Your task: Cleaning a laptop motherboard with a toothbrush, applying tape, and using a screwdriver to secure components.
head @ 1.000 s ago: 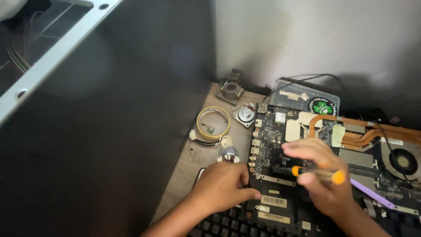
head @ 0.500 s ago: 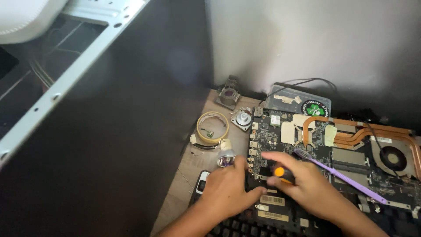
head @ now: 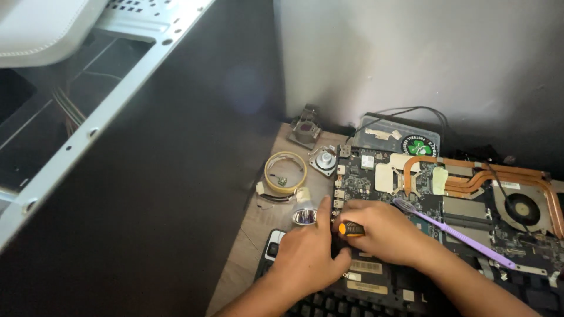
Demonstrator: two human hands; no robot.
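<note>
A dark laptop motherboard (head: 382, 176) with copper heat pipes (head: 493, 173) and a fan (head: 521, 208) lies on the wooden table. My right hand (head: 388, 235) is closed around a screwdriver with an orange and black handle (head: 351, 229), held low over the board's left part. My left hand (head: 310, 252) rests right beside it at the board's left edge, index finger stretched toward the handle; whether it holds anything is hidden. A purple toothbrush (head: 458, 235) lies across the board to the right of my right hand.
A roll of tape (head: 285, 172), a small round metal part (head: 325, 159), a shiny reflector (head: 304, 216) and a phone (head: 273, 245) sit left of the board. A black keyboard (head: 329, 305) is at the bottom. A dark computer case panel (head: 147, 176) rises on the left.
My right hand has shifted left along the board with the screwdriver, closing up to my left hand. The toothbrush now lies uncovered. The view has tilted slightly.
</note>
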